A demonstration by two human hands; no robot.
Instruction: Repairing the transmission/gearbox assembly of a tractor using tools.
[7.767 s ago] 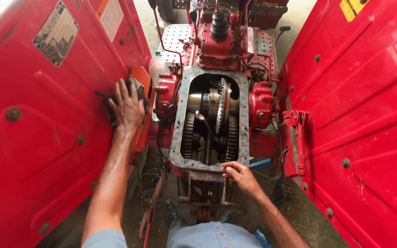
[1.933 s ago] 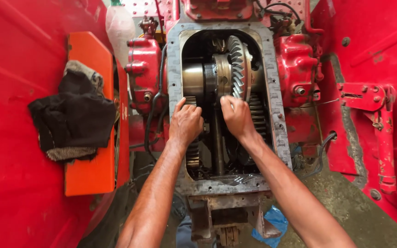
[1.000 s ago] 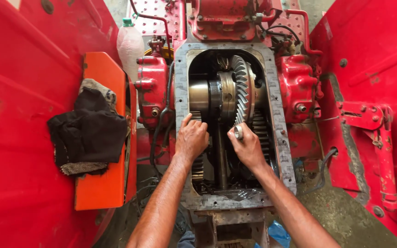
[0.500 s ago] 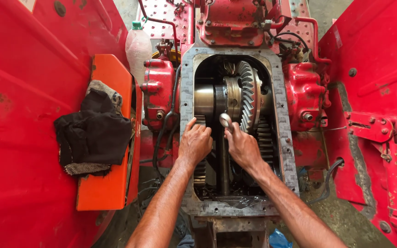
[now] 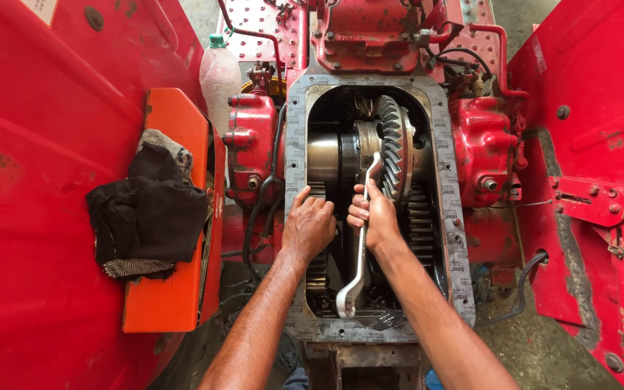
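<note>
An open red gear housing (image 5: 294, 217) with a grey gasket rim shows a large toothed ring gear (image 5: 391, 144) and smaller gears inside. My right hand (image 5: 375, 217) grips a long silver ring wrench (image 5: 359, 267) at its middle; the wrench's upper end reaches up against the ring gear and its lower end hangs near the housing's front rim. My left hand (image 5: 308, 225) rests on a small gear just inside the left rim, fingers curled over it, beside the right hand.
Red fenders (image 5: 45, 144) close in on both sides. A dark cloth (image 5: 146, 209) lies on an orange box (image 5: 175, 289) at the left. A clear plastic bottle (image 5: 219, 76) stands behind it. Hoses and red castings surround the housing.
Both hands went from the housing's outside down into the gears. The silver wrench has come up into full view in my right hand over the last second.
</note>
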